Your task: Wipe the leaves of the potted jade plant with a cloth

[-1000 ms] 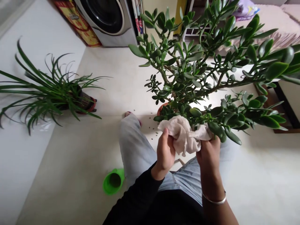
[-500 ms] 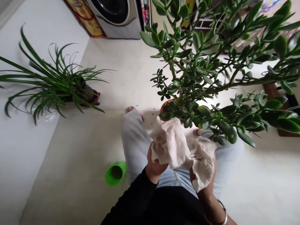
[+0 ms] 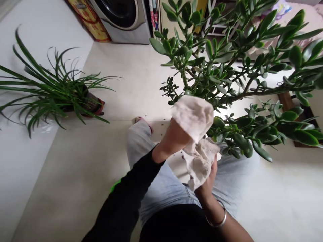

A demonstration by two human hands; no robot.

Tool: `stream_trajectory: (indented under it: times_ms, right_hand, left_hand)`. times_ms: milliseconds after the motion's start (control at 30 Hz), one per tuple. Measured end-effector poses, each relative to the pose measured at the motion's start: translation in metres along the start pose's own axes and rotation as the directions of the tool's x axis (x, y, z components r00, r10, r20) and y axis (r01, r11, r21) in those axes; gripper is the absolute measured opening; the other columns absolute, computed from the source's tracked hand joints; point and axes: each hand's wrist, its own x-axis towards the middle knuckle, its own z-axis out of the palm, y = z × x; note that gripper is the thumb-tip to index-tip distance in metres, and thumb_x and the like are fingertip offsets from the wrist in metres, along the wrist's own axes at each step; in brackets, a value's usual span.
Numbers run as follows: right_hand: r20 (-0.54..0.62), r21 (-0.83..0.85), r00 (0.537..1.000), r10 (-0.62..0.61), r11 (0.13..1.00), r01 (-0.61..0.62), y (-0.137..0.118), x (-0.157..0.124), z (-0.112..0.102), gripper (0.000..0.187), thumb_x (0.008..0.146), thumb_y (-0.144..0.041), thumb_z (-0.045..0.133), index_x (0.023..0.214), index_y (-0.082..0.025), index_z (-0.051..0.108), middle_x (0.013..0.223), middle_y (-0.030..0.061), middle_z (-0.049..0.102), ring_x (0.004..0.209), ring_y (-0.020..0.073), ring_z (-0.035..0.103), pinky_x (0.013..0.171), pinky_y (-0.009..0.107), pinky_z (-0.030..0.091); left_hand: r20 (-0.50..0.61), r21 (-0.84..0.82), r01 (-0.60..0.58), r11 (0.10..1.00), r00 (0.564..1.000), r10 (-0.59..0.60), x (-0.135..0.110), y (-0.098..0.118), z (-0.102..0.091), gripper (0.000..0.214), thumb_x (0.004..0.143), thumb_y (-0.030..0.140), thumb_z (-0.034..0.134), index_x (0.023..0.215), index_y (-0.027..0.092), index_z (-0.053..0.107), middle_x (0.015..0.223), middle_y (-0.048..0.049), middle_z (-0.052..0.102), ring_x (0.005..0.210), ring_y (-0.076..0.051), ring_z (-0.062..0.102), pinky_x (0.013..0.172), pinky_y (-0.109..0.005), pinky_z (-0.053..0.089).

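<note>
A crumpled off-white cloth point(image 3: 193, 116) drapes over the fingers of my left hand point(image 3: 175, 136), which is raised against the leaves of a large jade plant point(image 3: 244, 144). Lower down, my right hand point(image 3: 210, 179) grips more off-white cloth point(image 3: 202, 159). The two portions touch; I cannot tell whether they are one piece. Cloth covers most of the fingers on both hands. The jade plant's thick, glossy leaves spread up and to the right, and its pot is hidden behind the cloth and leaves.
A long-leaved plant in a dark pot point(image 3: 92, 102) stands by the white wall on the left. Behind is a front-loading washing machine point(image 3: 123, 20). My left sleeve hides most of a green container point(image 3: 115, 186) on the floor. My legs straddle the jade plant's base.
My left hand has moved up and forward with its cloth, toward the jade plant's leaves. My right hand has shifted slightly left and up. My left sleeve now covers most of the green container.
</note>
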Motion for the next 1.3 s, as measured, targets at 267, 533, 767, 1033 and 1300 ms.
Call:
stream_trajectory:
  times_ms: [267, 533, 767, 1033, 1300]
  right_hand:
    - [0.156, 0.26, 0.979, 0.131, 0.951, -0.169, 0.005, 0.011, 0.018, 0.061, 0.085, -0.049, 0.076, 0.139, -0.028, 0.057, 0.138, 0.011, 0.069, 0.119, 0.0283, 0.071, 0.111, 0.056, 0.052]
    - [0.129, 0.302, 0.98, 0.152, 0.935, -0.184, -0.006, 0.022, 0.021, 0.064, 0.085, -0.047, 0.077, 0.142, -0.03, 0.053, 0.133, 0.0119, 0.073, 0.106, 0.0269, 0.076, 0.087, 0.044, 0.063]
    - [0.112, 0.348, 0.976, 0.187, 0.913, -0.215, -0.01, 0.024, 0.022, 0.063, 0.081, -0.047, 0.08, 0.138, -0.028, 0.057, 0.131, 0.0126, 0.074, 0.104, 0.0292, 0.078, 0.084, 0.043, 0.065]
    - [0.127, 0.358, 0.971, 0.202, 0.904, -0.235, -0.009, 0.025, 0.018, 0.076, 0.079, -0.049, 0.081, 0.146, -0.027, 0.052, 0.13, 0.0133, 0.073, 0.103, 0.0301, 0.077, 0.079, 0.042, 0.065]
    - [0.118, 0.349, 0.973, 0.197, 0.909, -0.227, -0.007, 0.022, 0.012, 0.076, 0.082, -0.048, 0.078, 0.149, -0.029, 0.049, 0.134, 0.0143, 0.07, 0.106, 0.0294, 0.076, 0.078, 0.041, 0.065]
  left_hand:
    - [0.564, 0.14, -0.394, 0.908, 0.786, 0.254, 0.072, 0.044, 0.001, 0.048, 0.094, 0.0, 0.046, 0.134, 0.019, 0.065, 0.134, -0.011, 0.071, 0.136, -0.023, 0.062, 0.117, -0.041, 0.049]
    - [0.814, 0.248, -0.385, 0.889, 0.58, 0.024, 0.097, 0.055, 0.013, 0.028, 0.09, 0.001, 0.055, 0.109, 0.016, 0.07, 0.098, -0.0073, 0.075, 0.088, -0.018, 0.07, 0.08, -0.026, 0.051]
    - [0.768, 0.296, -0.547, 0.783, 0.624, 0.145, 0.099, 0.057, 0.023, 0.024, 0.094, 0.0, 0.047, 0.092, 0.015, 0.065, 0.102, -0.0101, 0.071, 0.089, -0.019, 0.064, 0.076, -0.03, 0.045]
    - [0.721, 0.372, -0.563, 0.738, 0.676, 0.153, 0.092, 0.059, 0.026, 0.025, 0.1, 0.006, 0.044, 0.096, 0.016, 0.066, 0.096, -0.008, 0.066, 0.08, -0.018, 0.06, 0.07, -0.03, 0.043]
    - [0.652, 0.255, -0.357, 0.899, 0.75, 0.112, 0.096, 0.05, 0.031, 0.026, 0.088, -0.001, 0.052, 0.073, 0.019, 0.057, 0.084, -0.0053, 0.067, 0.077, -0.018, 0.065, 0.075, -0.031, 0.049]
